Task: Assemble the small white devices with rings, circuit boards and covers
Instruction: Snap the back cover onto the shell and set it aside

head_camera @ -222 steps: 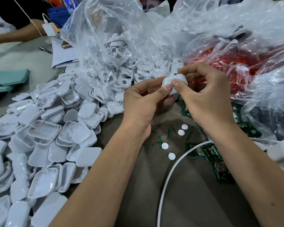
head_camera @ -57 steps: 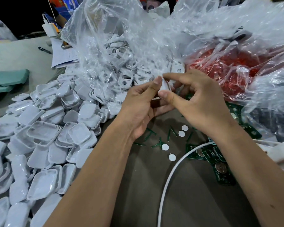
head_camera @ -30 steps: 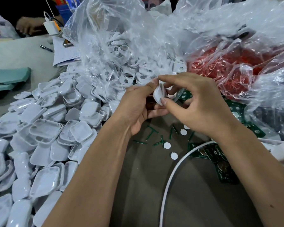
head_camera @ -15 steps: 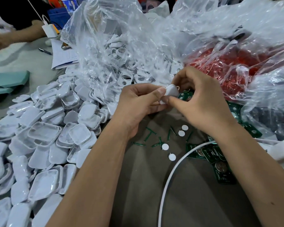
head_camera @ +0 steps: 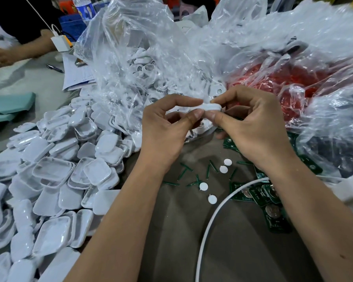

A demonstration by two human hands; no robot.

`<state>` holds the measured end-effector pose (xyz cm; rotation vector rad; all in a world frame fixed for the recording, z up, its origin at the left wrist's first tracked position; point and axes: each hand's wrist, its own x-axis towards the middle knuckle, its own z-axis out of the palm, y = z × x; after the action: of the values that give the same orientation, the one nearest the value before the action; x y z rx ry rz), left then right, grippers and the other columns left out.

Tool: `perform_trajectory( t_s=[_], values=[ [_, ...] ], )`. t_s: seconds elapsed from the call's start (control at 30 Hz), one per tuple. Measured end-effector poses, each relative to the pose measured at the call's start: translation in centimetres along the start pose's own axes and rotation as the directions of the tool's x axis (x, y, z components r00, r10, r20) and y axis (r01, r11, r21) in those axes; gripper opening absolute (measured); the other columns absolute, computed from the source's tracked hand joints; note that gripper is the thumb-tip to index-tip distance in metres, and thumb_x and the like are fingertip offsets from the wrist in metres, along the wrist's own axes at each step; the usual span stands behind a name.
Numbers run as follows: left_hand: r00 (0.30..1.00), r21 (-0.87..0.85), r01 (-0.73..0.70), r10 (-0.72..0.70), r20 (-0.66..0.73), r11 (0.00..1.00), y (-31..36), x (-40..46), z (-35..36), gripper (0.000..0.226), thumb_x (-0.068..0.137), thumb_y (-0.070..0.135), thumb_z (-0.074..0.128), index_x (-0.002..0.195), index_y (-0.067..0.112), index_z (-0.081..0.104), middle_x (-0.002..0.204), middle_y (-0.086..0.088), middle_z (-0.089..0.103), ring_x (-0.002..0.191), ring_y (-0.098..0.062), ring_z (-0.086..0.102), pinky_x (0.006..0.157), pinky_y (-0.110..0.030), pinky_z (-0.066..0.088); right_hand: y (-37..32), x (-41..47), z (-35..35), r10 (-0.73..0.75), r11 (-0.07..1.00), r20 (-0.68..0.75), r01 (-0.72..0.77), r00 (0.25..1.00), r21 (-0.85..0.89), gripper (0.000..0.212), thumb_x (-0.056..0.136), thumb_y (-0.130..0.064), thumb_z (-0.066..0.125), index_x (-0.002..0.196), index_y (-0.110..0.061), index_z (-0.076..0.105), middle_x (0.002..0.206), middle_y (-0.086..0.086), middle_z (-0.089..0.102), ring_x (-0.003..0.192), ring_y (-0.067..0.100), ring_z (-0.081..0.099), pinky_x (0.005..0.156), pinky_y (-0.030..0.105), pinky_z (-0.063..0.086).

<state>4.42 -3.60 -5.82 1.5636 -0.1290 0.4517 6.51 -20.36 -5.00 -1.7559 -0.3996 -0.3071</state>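
My left hand (head_camera: 165, 127) and my right hand (head_camera: 251, 123) meet at centre, both pinching a small white device (head_camera: 209, 107) edge-on between thumbs and forefingers. Its inside is hidden by my fingers. A large heap of white covers (head_camera: 55, 171) spreads over the table's left side. White ring parts (head_camera: 145, 68) fill a clear plastic bag behind my hands. Green circuit boards (head_camera: 261, 194) with coin cells lie under my right wrist. Small white discs (head_camera: 223, 169) and green snapped strips (head_camera: 185, 169) lie between my forearms.
A white cable (head_camera: 210, 220) curves across the brown table at the front. A clear bag of red parts (head_camera: 273, 80) sits at the right. Papers (head_camera: 75, 76), a pen and a charger lie at the back left, where another person's arm (head_camera: 14, 53) rests.
The white device has turned from a tilted pose to lie flat and edge-on between my fingertips. My hands have stayed in the same spot. The other person's arm shifted at the back left.
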Motion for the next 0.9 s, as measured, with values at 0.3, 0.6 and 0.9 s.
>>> perform_trajectory(
  t_s=[0.3, 0.6, 0.9],
  values=[
    [0.999, 0.004, 0.008, -0.008, -0.047, 1.0, 0.1, -0.3, 1.2, 0.023, 0.087, 0.006, 0.073, 0.083, 0.029, 0.072, 0.086, -0.012, 0.073, 0.073, -0.024, 0.068, 0.076, -0.053, 0.058, 0.5, -0.3, 0.7, -0.039, 0.989, -0.019, 0.041, 0.999, 0.145, 0.013, 0.089, -0.007, 0.08, 0.09, -0.003, 0.067, 0.072, -0.002, 0.072, 0.054, 0.02, 0.073, 0.05, 0.031, 0.06],
    [0.999, 0.012, -0.006, 0.006, -0.053, 1.0, -0.1, -0.5, 1.2, 0.011, 0.083, 0.012, 0.073, 0.085, 0.023, 0.072, 0.089, -0.019, 0.072, 0.079, -0.05, 0.067, 0.076, -0.063, 0.056, 0.8, -0.1, 0.8, 0.003, 0.983, 0.013, -0.005, 1.0, 0.185, 0.018, 0.091, -0.007, 0.078, 0.093, 0.0, 0.062, 0.076, 0.01, 0.07, 0.052, 0.022, 0.071, 0.05, 0.031, 0.059],
    [1.0, -0.099, -0.012, 0.009, -0.029, 0.995, 0.1, -0.1, 0.5, 0.036, 0.085, 0.0, 0.079, 0.114, 0.019, 0.071, 0.116, -0.013, 0.07, 0.102, -0.027, 0.072, 0.091, -0.044, 0.06, 0.4, 0.3, 0.7, -0.096, 0.99, -0.061, 0.102, 0.993, 0.095, 0.017, 0.087, -0.003, 0.081, 0.093, -0.01, 0.067, 0.1, 0.016, 0.067, 0.076, 0.02, 0.074, 0.067, 0.029, 0.062]
  ],
)
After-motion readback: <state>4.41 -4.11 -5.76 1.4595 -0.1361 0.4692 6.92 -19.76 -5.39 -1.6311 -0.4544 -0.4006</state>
